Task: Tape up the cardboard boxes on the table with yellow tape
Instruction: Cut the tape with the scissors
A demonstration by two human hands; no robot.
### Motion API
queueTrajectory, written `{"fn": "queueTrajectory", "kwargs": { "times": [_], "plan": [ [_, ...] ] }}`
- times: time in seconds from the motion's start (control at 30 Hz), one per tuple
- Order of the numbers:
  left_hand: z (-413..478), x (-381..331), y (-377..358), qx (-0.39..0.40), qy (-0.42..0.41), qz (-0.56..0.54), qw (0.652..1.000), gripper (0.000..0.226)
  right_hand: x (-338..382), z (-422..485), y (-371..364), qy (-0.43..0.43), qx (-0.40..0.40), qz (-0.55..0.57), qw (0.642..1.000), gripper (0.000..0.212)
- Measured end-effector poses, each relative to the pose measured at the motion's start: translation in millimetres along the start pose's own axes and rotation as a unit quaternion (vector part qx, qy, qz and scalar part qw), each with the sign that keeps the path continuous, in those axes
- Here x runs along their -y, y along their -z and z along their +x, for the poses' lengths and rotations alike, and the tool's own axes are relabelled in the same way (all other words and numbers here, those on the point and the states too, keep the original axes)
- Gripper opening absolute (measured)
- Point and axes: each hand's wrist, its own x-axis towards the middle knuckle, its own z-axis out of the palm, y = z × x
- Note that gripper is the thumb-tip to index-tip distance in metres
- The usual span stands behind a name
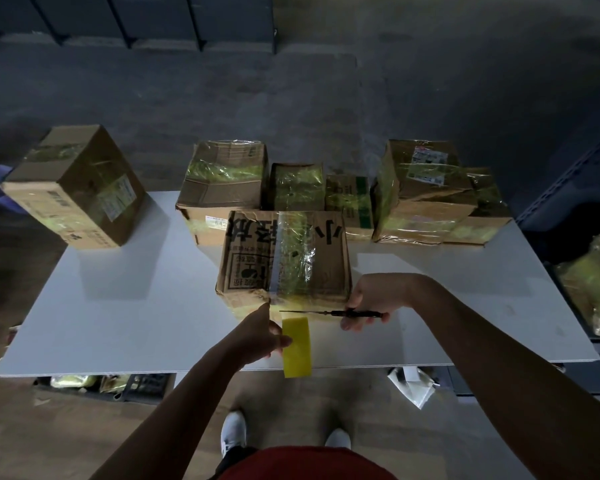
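Note:
A cardboard box (250,258) with black print stands near the table's front middle, a band of yellow tape running over its top. My left hand (260,336) holds the yellow tape roll (297,346) just in front of the box, index finger stretched up to the box's front edge. My right hand (369,303) grips black-handled scissors (329,312), blades pointing left across the tape between roll and box.
On the white table (118,323), several taped boxes stand along the far edge: one at the left corner (77,188), a row in the middle (222,181), a stack at the right (426,192). A crate with taped packages (596,285) sits at right.

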Motion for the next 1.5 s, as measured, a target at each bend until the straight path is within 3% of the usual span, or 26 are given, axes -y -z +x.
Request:
{"fn": "queueTrajectory", "kwargs": {
  "times": [0.37,0.6,0.93,1.13,1.5],
  "plan": [
    [3.3,0.9,2.2,0.016,-0.001,0.009,1.000,0.079,-4.3,7.8,4.1,0.041,-0.013,-0.024,0.999,0.025],
    [5.5,1.7,4.1,0.024,-0.007,0.010,1.000,0.078,-5.6,11.1,6.5,0.056,-0.003,-0.034,0.998,0.009],
    [6.5,3.0,4.0,0.017,-0.017,0.018,1.000,0.080,-8.5,15.9,4.3,0.060,0.000,-0.018,0.998,0.019],
    [4.7,1.6,4.6,0.025,-0.021,0.010,0.999,0.076,-12.8,15.4,6.8,0.073,-0.004,-0.032,0.997,0.007],
    [5.5,3.9,0.5,0.036,-0.009,0.042,0.998,0.104,-23.1,28.1,-0.5,0.031,0.003,-0.095,0.995,0.035]
  ]
}}
